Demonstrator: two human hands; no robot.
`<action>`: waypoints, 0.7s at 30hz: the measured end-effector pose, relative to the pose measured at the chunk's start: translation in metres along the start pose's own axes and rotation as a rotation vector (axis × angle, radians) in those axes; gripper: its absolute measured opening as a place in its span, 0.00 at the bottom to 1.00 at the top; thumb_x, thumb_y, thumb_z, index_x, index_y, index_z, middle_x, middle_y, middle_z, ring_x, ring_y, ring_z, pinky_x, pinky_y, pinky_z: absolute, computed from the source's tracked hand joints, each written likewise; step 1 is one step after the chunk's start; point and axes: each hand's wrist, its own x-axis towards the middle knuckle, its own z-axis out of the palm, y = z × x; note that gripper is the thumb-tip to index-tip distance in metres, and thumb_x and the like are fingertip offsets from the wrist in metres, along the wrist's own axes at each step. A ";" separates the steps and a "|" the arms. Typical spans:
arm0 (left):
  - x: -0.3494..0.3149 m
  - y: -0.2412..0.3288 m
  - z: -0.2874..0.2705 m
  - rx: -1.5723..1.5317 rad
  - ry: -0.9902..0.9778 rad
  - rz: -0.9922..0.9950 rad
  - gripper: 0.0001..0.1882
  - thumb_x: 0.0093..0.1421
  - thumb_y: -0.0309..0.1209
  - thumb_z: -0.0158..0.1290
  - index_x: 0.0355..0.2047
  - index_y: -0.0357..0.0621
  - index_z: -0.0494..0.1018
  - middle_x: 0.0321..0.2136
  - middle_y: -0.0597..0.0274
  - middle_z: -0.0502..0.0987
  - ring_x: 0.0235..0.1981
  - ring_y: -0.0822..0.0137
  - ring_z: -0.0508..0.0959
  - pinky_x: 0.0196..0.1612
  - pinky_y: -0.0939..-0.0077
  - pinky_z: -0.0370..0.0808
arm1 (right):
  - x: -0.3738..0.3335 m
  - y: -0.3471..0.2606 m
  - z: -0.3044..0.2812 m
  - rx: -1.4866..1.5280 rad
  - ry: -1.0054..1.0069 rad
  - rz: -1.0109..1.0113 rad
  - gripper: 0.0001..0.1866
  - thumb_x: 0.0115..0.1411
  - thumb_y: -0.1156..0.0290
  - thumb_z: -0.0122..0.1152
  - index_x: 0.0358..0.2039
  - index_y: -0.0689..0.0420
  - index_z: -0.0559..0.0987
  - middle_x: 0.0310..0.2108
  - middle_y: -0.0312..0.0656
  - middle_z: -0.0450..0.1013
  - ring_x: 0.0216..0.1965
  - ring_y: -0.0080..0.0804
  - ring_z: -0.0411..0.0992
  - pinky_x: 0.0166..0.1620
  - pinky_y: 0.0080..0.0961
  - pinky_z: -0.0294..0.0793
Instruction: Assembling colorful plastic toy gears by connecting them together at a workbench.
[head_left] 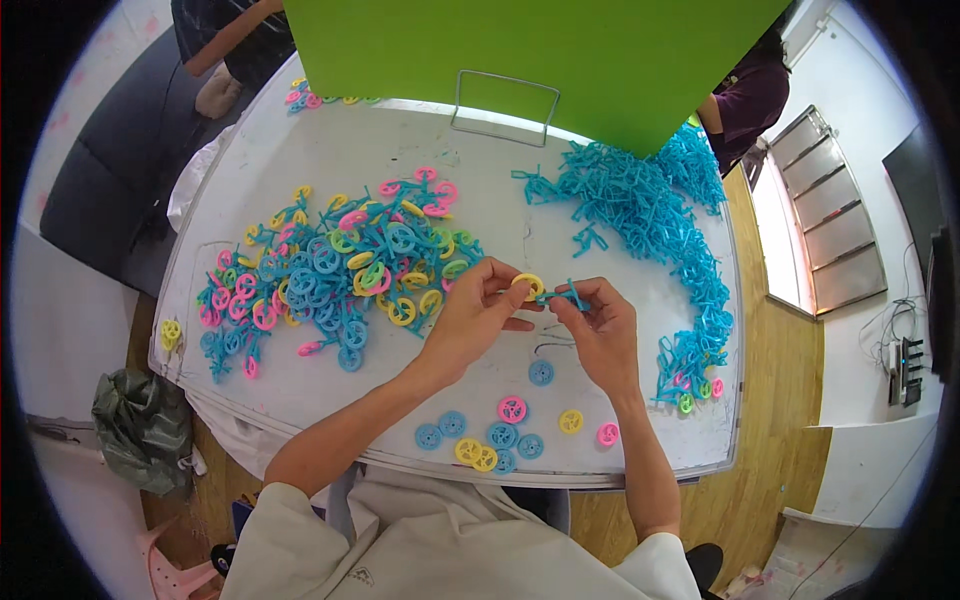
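Observation:
Over the middle of the white table, my left hand (480,305) pinches a yellow plastic wheel (529,286) between thumb and fingers. Close beside it, my right hand (600,320) grips a small blue plastic frame piece (568,296), whose near end meets the wheel. Whether the two are joined is hidden by my fingertips. Nearer to me lie loose wheels: a pink wheel (512,409), a yellow wheel (571,421) and several blue ones, among them a lone blue wheel (541,373) just below my hands.
A big heap of blue pieces with coloured wheels (330,260) covers the left. Bare blue pieces (640,205) are piled along the right. A green panel (520,60) stands across the far side, a thin metal wire frame (505,107) before it. Two other people sit beyond.

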 end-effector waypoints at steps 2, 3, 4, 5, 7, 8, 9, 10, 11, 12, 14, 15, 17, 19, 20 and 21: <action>-0.001 -0.002 -0.001 -0.010 -0.012 0.010 0.11 0.66 0.34 0.48 0.41 0.38 0.66 0.40 0.56 0.75 0.42 0.65 0.78 0.39 0.73 0.80 | 0.000 0.000 0.002 0.004 0.010 -0.004 0.08 0.59 0.78 0.60 0.39 0.65 0.75 0.34 0.38 0.75 0.37 0.19 0.72 0.38 0.15 0.71; -0.001 -0.003 0.000 -0.020 -0.023 0.019 0.12 0.66 0.36 0.48 0.41 0.40 0.66 0.41 0.57 0.75 0.43 0.65 0.78 0.39 0.72 0.80 | 0.000 0.000 0.002 0.007 0.019 -0.008 0.08 0.59 0.78 0.60 0.39 0.65 0.74 0.34 0.38 0.75 0.36 0.19 0.72 0.38 0.15 0.71; -0.002 -0.004 0.001 -0.022 -0.027 0.019 0.12 0.66 0.36 0.48 0.41 0.40 0.66 0.41 0.57 0.75 0.43 0.65 0.78 0.39 0.72 0.80 | 0.000 0.000 0.003 0.004 0.023 -0.008 0.08 0.59 0.78 0.60 0.39 0.65 0.74 0.34 0.38 0.75 0.36 0.19 0.72 0.38 0.15 0.71; -0.002 -0.005 0.002 -0.053 -0.014 0.011 0.12 0.66 0.37 0.48 0.41 0.41 0.66 0.41 0.57 0.75 0.43 0.64 0.78 0.40 0.71 0.80 | -0.001 -0.001 0.004 0.006 0.034 0.000 0.08 0.59 0.78 0.60 0.39 0.65 0.75 0.34 0.38 0.75 0.36 0.19 0.72 0.38 0.15 0.72; -0.003 -0.007 0.004 -0.084 -0.002 0.003 0.13 0.66 0.38 0.48 0.41 0.41 0.66 0.41 0.57 0.75 0.43 0.64 0.78 0.40 0.71 0.80 | -0.001 -0.002 0.005 0.007 0.046 0.008 0.08 0.59 0.77 0.60 0.39 0.65 0.75 0.34 0.38 0.75 0.35 0.19 0.72 0.39 0.15 0.72; -0.004 -0.010 0.005 -0.144 0.003 -0.010 0.12 0.66 0.38 0.48 0.41 0.42 0.65 0.41 0.58 0.75 0.43 0.64 0.78 0.40 0.70 0.80 | -0.001 -0.001 0.005 0.001 0.066 0.000 0.08 0.59 0.77 0.60 0.39 0.65 0.75 0.34 0.39 0.75 0.35 0.19 0.73 0.39 0.15 0.72; -0.005 -0.011 0.005 -0.203 0.008 -0.022 0.12 0.66 0.38 0.48 0.41 0.42 0.65 0.41 0.58 0.75 0.43 0.64 0.78 0.40 0.70 0.80 | -0.001 -0.001 0.005 -0.005 0.085 -0.007 0.08 0.59 0.78 0.60 0.39 0.65 0.75 0.34 0.39 0.75 0.35 0.19 0.73 0.39 0.15 0.72; -0.005 -0.010 0.007 -0.205 0.004 -0.023 0.12 0.66 0.38 0.48 0.41 0.42 0.65 0.41 0.58 0.75 0.43 0.64 0.78 0.40 0.70 0.80 | -0.001 -0.001 0.004 -0.008 0.089 -0.007 0.08 0.59 0.78 0.60 0.39 0.65 0.75 0.34 0.39 0.75 0.35 0.19 0.73 0.39 0.15 0.72; -0.005 -0.008 0.009 -0.203 0.014 -0.017 0.11 0.66 0.37 0.48 0.41 0.42 0.65 0.40 0.58 0.75 0.43 0.64 0.78 0.39 0.71 0.80 | 0.000 -0.001 0.003 -0.012 0.090 0.009 0.08 0.59 0.77 0.60 0.39 0.65 0.75 0.35 0.40 0.76 0.36 0.20 0.73 0.39 0.15 0.72; -0.006 -0.007 0.010 -0.201 0.025 -0.010 0.11 0.66 0.36 0.48 0.41 0.43 0.64 0.40 0.58 0.75 0.43 0.65 0.78 0.39 0.71 0.80 | 0.000 -0.001 0.003 -0.016 0.090 0.024 0.08 0.58 0.77 0.61 0.38 0.65 0.75 0.35 0.40 0.76 0.36 0.21 0.74 0.40 0.16 0.72; -0.006 -0.006 0.011 -0.115 0.020 0.022 0.09 0.66 0.34 0.48 0.40 0.42 0.65 0.39 0.58 0.75 0.42 0.65 0.78 0.38 0.72 0.80 | 0.000 -0.001 0.004 -0.045 0.058 0.002 0.08 0.58 0.77 0.61 0.38 0.64 0.76 0.35 0.40 0.77 0.36 0.21 0.74 0.40 0.16 0.73; -0.007 -0.006 0.010 -0.029 0.020 0.055 0.07 0.66 0.32 0.47 0.40 0.41 0.65 0.38 0.58 0.75 0.42 0.66 0.78 0.38 0.73 0.81 | -0.001 -0.001 0.005 -0.071 0.022 -0.021 0.08 0.58 0.77 0.62 0.38 0.64 0.76 0.35 0.41 0.77 0.37 0.22 0.74 0.40 0.17 0.73; -0.003 -0.007 0.007 0.016 0.033 0.055 0.06 0.66 0.29 0.47 0.38 0.40 0.65 0.37 0.57 0.75 0.41 0.67 0.78 0.38 0.73 0.81 | -0.002 -0.004 0.007 -0.091 0.020 -0.022 0.08 0.57 0.77 0.62 0.37 0.64 0.76 0.35 0.40 0.77 0.37 0.22 0.74 0.40 0.18 0.73; -0.001 -0.008 0.004 0.063 0.049 0.056 0.04 0.65 0.27 0.47 0.37 0.40 0.66 0.36 0.57 0.75 0.39 0.68 0.78 0.37 0.73 0.81 | -0.003 -0.004 0.009 -0.109 0.013 -0.025 0.08 0.57 0.77 0.62 0.37 0.63 0.76 0.34 0.39 0.77 0.37 0.22 0.75 0.41 0.18 0.73; -0.001 -0.008 0.004 0.092 0.061 0.073 0.02 0.65 0.25 0.47 0.36 0.39 0.66 0.35 0.58 0.75 0.38 0.69 0.78 0.39 0.73 0.81 | -0.004 -0.003 0.010 -0.152 0.020 -0.041 0.08 0.57 0.77 0.63 0.37 0.63 0.77 0.34 0.39 0.77 0.37 0.21 0.75 0.40 0.18 0.73; -0.001 -0.007 0.004 0.120 0.072 0.090 0.01 0.64 0.22 0.46 0.34 0.38 0.66 0.33 0.58 0.75 0.37 0.70 0.77 0.40 0.73 0.81 | -0.005 -0.002 0.010 -0.195 0.026 -0.057 0.08 0.57 0.77 0.63 0.37 0.62 0.77 0.34 0.39 0.77 0.37 0.21 0.75 0.39 0.17 0.73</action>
